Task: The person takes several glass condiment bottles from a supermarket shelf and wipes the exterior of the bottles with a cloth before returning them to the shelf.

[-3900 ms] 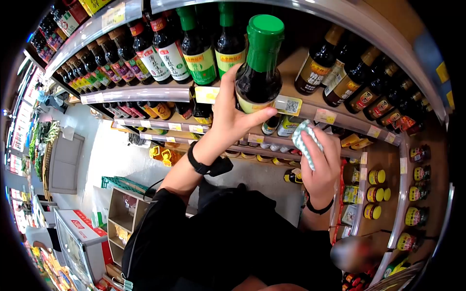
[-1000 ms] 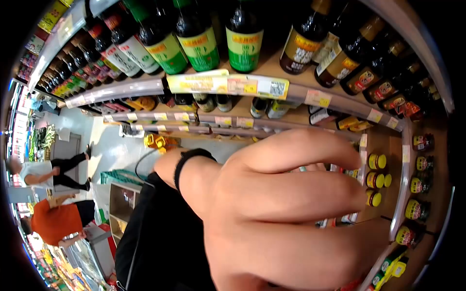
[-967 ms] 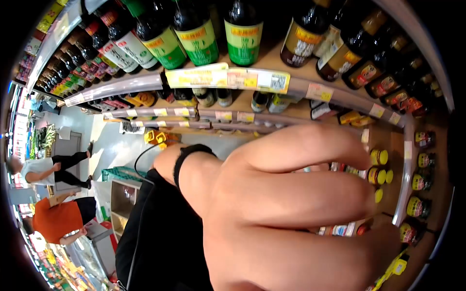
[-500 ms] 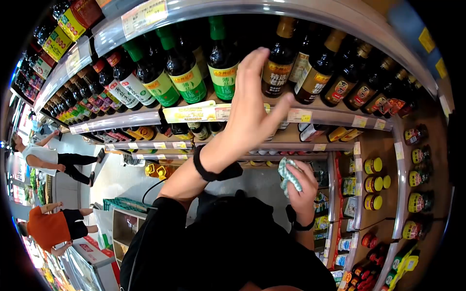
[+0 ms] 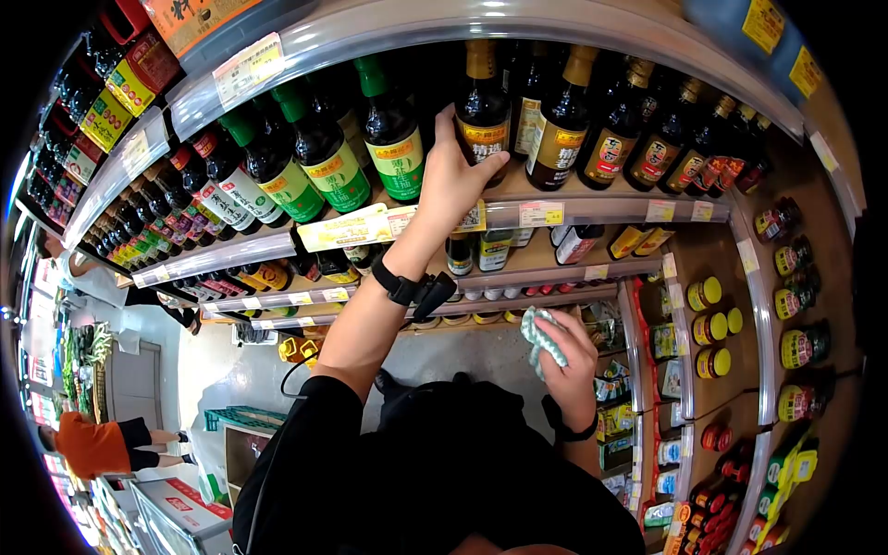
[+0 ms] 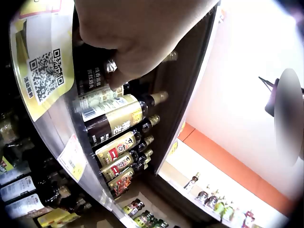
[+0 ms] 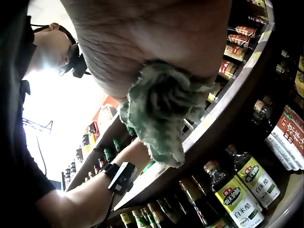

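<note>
On the upper shelf [image 5: 513,190], my left hand [image 5: 450,180] grips a dark soy sauce bottle [image 5: 483,106] with a gold cap and brown label. The thumb lies across the bottle's front and the fingers are on its left side. Much of that bottle is hidden behind the hand [image 6: 137,33] in the left wrist view. To its left stands a green-capped soy sauce bottle [image 5: 393,139]; another gold-capped bottle [image 5: 558,129] is on its right. Lower down, in front of my body, my right hand [image 5: 573,370] holds a crumpled green-and-white cloth [image 5: 540,340], which hangs below the palm in the right wrist view.
Price tags [image 5: 541,214] line the shelf's front edge. Yellow-lidded jars [image 5: 710,328] stand on the side shelves to the right. At the far left is a person in an orange shirt [image 5: 97,444], beyond a chest freezer [image 5: 180,509]. Vinegar bottles [image 7: 237,199] fill a lower shelf.
The green-capped bottle that my left hand held earlier now stands on the shelf. My left hand has swung back up and taken hold of the gold-capped bottle. The right hand keeps the cloth.
</note>
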Motion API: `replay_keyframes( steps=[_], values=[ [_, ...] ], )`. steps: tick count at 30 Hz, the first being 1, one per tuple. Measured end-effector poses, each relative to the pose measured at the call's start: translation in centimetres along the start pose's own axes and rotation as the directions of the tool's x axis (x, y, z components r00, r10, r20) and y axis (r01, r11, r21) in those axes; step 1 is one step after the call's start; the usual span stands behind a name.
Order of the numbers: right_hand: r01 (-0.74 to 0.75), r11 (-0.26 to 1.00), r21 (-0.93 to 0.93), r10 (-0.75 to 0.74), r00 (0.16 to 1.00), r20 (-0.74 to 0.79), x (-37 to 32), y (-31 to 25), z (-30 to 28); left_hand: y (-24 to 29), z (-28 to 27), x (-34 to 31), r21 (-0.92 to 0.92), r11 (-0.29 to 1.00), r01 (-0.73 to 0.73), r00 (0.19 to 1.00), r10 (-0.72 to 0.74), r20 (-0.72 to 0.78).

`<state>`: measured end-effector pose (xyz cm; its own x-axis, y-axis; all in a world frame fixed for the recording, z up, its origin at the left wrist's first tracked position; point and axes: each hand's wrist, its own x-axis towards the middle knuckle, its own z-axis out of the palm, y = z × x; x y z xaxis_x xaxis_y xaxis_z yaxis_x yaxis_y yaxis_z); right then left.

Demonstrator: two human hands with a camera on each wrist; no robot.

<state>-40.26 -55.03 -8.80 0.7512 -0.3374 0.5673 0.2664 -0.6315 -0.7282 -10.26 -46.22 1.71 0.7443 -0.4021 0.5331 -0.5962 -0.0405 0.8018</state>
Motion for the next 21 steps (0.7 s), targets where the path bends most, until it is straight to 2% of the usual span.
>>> replay_keyframes(
  steps=[3, 7, 13, 15, 16, 17, 19, 20, 21],
  values=[
    [-0.035, 0.999, -0.018, 0.036, 0.999, 0.026, -0.5, -0.3, -0.2, -0.2, -0.2, -0.3, 0.005, 0.999, -0.047, 0.999, 0.047, -0.025],
    [-0.011, 1.0, -0.002, 0.011, 1.0, 0.029, -0.4, -0.7, -0.1, 0.1, -0.9, -1.0, 0.015, 0.999, -0.047, 0.999, 0.047, -0.004],
    [0.026, 1.0, 0.012, -0.026, 0.998, 0.049, 0.0, -1.0, 0.3, -0.5, -1.4, -3.0, 0.009, 0.984, -0.178, 0.984, 0.178, 0.025],
    [0.03, 0.999, 0.014, -0.031, 0.998, 0.054, 0.0, -1.1, 0.5, -0.7, -1.2, -4.1, -0.213, 0.976, 0.039, 0.995, -0.017, 0.102],
    [0.032, 0.999, 0.012, -0.033, 0.998, 0.057, 0.0, -1.1, 0.5, -1.6, -1.0, -4.7, -0.253, 0.967, 0.022, 0.996, 0.001, 0.092],
    [0.036, 0.999, 0.014, -0.036, 0.998, 0.06, 0.0, -1.3, 0.5, -3.4, 0.0, -5.2, -0.249, 0.964, -0.092, 0.996, 0.087, -0.029],
    [0.011, 1.0, -0.001, -0.011, 0.998, 0.063, -0.1, -1.6, 0.4, -2.1, -0.9, -5.9, -0.221, 0.954, -0.204, 0.979, 0.197, -0.054],
    [0.01, 1.0, -0.001, -0.009, 0.998, 0.065, -0.1, -1.4, 0.5, -1.0, -2.3, -5.9, 0.046, 0.9, -0.434, 0.898, 0.436, -0.058],
    [-0.019, 1.0, 0.006, 0.019, 0.998, 0.056, -0.3, -1.2, 0.5, -0.9, -2.7, -6.5, -0.037, 0.893, -0.448, 0.892, 0.445, -0.078]
  ],
)
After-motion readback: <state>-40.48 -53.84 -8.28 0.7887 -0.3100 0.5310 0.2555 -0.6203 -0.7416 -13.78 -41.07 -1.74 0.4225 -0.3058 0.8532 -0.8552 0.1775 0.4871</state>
